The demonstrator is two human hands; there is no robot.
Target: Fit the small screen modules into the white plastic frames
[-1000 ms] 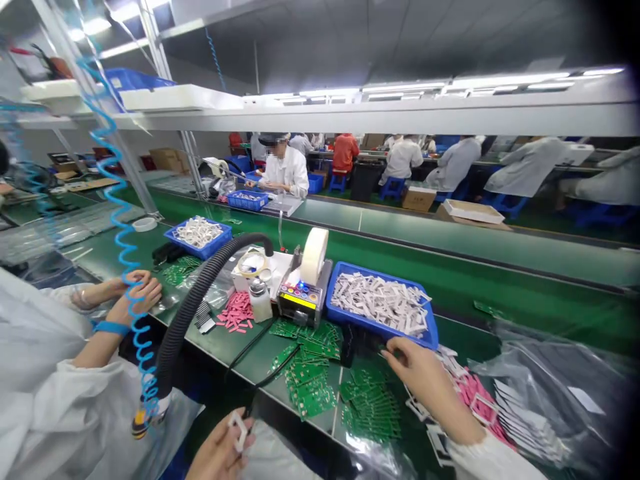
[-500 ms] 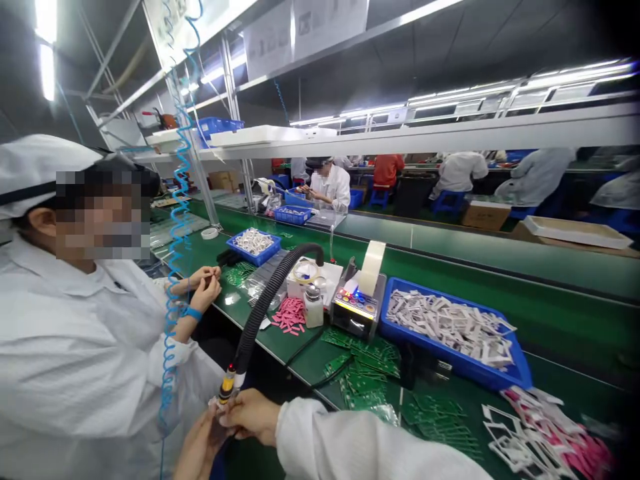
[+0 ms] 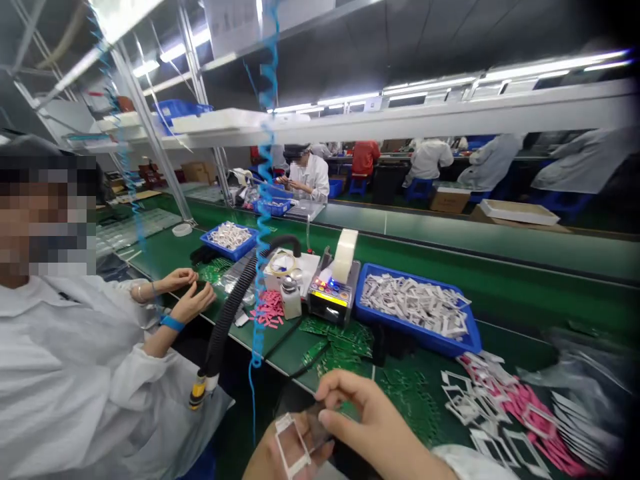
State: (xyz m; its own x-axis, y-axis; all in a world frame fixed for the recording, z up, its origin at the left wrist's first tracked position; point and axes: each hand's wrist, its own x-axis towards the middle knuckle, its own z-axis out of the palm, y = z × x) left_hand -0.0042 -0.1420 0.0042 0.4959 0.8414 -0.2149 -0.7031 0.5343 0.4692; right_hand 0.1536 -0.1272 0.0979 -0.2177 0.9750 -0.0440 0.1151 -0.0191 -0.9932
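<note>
Held frame (image 3: 290, 445) white, tray (image 3: 420, 341) blue, circuit boards (image 3: 337, 337) green, nearby strips (image 3: 267, 309) pink.

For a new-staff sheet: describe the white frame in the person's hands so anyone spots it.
Below the blue tray, at the bottom edge, is the person's left hand. The white frame on it is the only one held off the bench.

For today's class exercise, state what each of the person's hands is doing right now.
Left hand: closed, holding a white rectangular frame.
Right hand: fingers curled by the frame; whether it grips anything cannot be told.
</note>
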